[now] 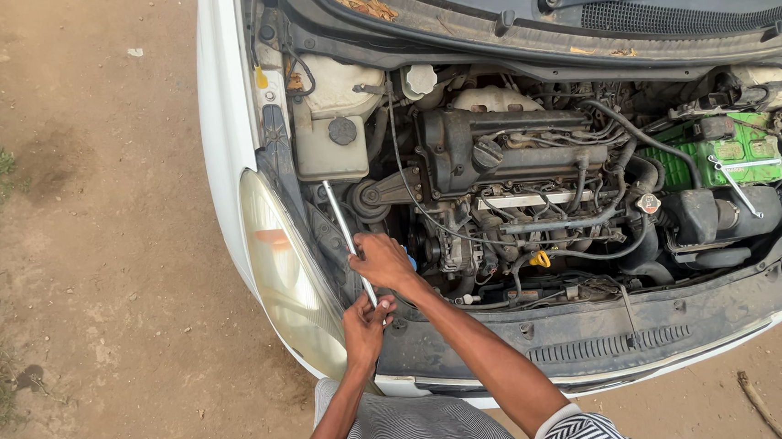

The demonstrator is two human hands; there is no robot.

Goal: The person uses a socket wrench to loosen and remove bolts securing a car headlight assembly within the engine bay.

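Head view, looking down into the open engine bay of a white car (219,121) parked on brown dirt ground (92,268). Left hand (365,329) clenched around the lower end of a long thin silver metal rod (341,221), low in the frame near the front edge of the bay. Right hand (383,261) gripping the same rod just above the left one, fingers wrapped round it. Rod slanting up and to the left from both hands, between the yellowed headlight (284,264) and the dark engine block (506,161). Green-topped battery (726,152) far right, well apart from both hands. White coolant tank (333,113) above the rod's upper end.
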